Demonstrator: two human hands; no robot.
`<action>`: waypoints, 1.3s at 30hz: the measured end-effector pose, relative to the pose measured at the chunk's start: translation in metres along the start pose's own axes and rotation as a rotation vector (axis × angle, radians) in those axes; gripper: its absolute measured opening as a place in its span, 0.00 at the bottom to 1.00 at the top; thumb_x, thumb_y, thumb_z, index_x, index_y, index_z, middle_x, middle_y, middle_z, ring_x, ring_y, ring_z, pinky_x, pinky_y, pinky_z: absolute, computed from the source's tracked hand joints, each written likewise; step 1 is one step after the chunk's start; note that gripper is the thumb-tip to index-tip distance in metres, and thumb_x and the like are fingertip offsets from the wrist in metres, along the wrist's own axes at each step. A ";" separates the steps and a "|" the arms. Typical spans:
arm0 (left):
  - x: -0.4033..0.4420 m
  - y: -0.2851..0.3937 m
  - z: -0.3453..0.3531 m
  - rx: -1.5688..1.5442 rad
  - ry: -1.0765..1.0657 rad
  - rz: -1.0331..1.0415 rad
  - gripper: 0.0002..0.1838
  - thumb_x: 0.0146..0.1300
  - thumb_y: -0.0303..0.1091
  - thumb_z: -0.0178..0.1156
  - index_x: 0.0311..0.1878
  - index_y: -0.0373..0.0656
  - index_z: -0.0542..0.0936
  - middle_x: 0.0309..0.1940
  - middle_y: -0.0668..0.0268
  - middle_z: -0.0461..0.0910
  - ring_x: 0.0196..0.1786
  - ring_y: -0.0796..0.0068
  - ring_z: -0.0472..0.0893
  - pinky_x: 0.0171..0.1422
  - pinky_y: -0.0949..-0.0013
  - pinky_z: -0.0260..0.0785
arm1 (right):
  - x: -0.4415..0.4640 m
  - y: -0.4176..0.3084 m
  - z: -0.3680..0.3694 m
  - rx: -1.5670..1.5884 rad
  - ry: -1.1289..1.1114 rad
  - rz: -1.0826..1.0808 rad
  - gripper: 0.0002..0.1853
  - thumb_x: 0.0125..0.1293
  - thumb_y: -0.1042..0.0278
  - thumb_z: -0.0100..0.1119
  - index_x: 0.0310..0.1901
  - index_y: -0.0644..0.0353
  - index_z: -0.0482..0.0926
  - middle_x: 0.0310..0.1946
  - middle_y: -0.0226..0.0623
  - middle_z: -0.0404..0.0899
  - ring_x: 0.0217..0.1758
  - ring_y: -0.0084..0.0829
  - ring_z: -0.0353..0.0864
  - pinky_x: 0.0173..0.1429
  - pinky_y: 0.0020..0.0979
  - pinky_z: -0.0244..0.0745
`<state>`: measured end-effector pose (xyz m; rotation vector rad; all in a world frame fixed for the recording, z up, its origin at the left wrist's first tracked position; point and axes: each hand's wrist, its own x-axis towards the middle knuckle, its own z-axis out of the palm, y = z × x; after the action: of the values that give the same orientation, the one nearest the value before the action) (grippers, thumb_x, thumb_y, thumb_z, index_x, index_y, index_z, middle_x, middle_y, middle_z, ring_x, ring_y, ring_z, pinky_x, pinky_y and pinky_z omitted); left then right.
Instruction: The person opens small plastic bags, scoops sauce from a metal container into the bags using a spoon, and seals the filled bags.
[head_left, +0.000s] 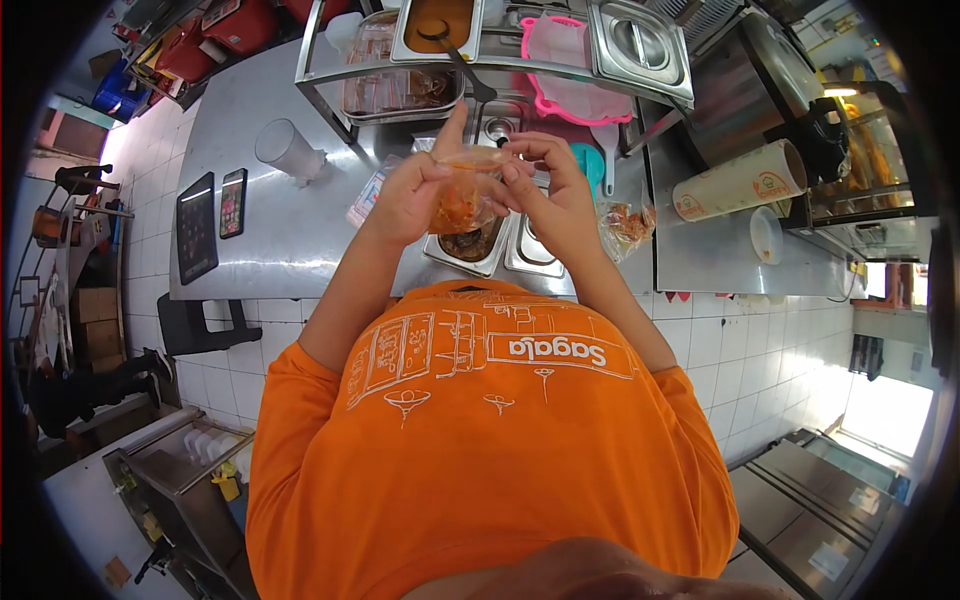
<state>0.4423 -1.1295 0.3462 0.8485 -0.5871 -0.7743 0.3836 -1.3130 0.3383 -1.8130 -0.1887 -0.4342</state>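
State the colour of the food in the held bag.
The food is orange; head view shows it.

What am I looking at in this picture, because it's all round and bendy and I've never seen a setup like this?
There is no robot here. One camera on a person's head looks forward and down, and the view looks curved. The orange shirt below is the wearer's own.

The left hand and right hand hold a clear plastic bag with something orange-red inside; I can't tell what it is.

On the steel counter lie a tablet and a phone, off to the left. A metal food pan sits near the person's body, and a pink tray shows farther ahead.
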 end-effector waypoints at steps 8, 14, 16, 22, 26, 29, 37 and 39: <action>0.004 -0.010 -0.001 -0.016 0.035 0.025 0.40 0.60 0.31 0.51 0.75 0.45 0.47 0.56 0.53 0.74 0.59 0.62 0.75 0.63 0.61 0.67 | -0.003 0.003 -0.002 -0.066 0.005 -0.085 0.09 0.64 0.65 0.63 0.38 0.61 0.78 0.50 0.39 0.74 0.54 0.31 0.71 0.59 0.32 0.65; 0.005 -0.014 0.014 0.324 0.249 0.037 0.17 0.61 0.30 0.64 0.53 0.38 0.74 0.48 0.65 0.77 0.51 0.77 0.78 0.52 0.72 0.72 | -0.002 -0.016 -0.006 -0.300 0.067 -0.191 0.05 0.60 0.69 0.63 0.35 0.57 0.78 0.45 0.35 0.76 0.50 0.39 0.70 0.57 0.38 0.63; 0.006 -0.020 0.010 0.307 0.248 0.082 0.12 0.63 0.31 0.64 0.46 0.37 0.77 0.41 0.69 0.80 0.43 0.84 0.78 0.45 0.78 0.71 | -0.003 -0.017 -0.005 -0.308 0.067 -0.187 0.05 0.60 0.69 0.63 0.35 0.57 0.78 0.45 0.35 0.76 0.50 0.40 0.69 0.56 0.37 0.62; 0.005 -0.021 0.014 0.362 0.311 0.084 0.08 0.64 0.30 0.63 0.41 0.36 0.79 0.34 0.70 0.80 0.35 0.86 0.77 0.39 0.79 0.71 | -0.005 -0.017 -0.003 -0.300 0.055 -0.180 0.04 0.60 0.70 0.62 0.35 0.58 0.78 0.45 0.36 0.76 0.50 0.40 0.69 0.56 0.37 0.62; 0.003 -0.020 0.015 0.307 0.330 0.052 0.07 0.65 0.28 0.61 0.42 0.35 0.78 0.35 0.66 0.82 0.36 0.83 0.79 0.40 0.76 0.74 | -0.005 -0.015 -0.003 -0.308 0.062 -0.196 0.05 0.60 0.69 0.62 0.35 0.58 0.77 0.44 0.36 0.76 0.49 0.40 0.69 0.56 0.37 0.63; 0.004 -0.018 0.015 0.216 0.368 0.075 0.06 0.65 0.27 0.59 0.43 0.35 0.77 0.39 0.62 0.82 0.41 0.80 0.80 0.45 0.74 0.75 | -0.003 -0.013 -0.006 -0.295 0.106 -0.181 0.05 0.61 0.69 0.62 0.36 0.58 0.77 0.43 0.37 0.76 0.49 0.39 0.69 0.55 0.37 0.63; 0.003 -0.021 -0.001 0.355 0.394 0.096 0.05 0.65 0.25 0.59 0.43 0.37 0.75 0.44 0.59 0.82 0.45 0.77 0.79 0.55 0.72 0.71 | -0.003 -0.011 -0.016 -0.324 0.148 -0.175 0.05 0.62 0.69 0.62 0.35 0.59 0.76 0.43 0.37 0.76 0.48 0.39 0.69 0.55 0.36 0.62; 0.004 -0.021 0.000 0.347 0.380 0.117 0.06 0.65 0.26 0.59 0.43 0.36 0.76 0.44 0.59 0.82 0.44 0.78 0.79 0.54 0.73 0.70 | -0.004 -0.012 -0.017 -0.333 0.154 -0.176 0.05 0.62 0.69 0.62 0.35 0.59 0.76 0.43 0.37 0.76 0.48 0.39 0.69 0.55 0.36 0.62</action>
<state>0.4372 -1.1414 0.3290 1.2355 -0.4301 -0.3914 0.3726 -1.3258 0.3510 -2.0850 -0.1768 -0.7639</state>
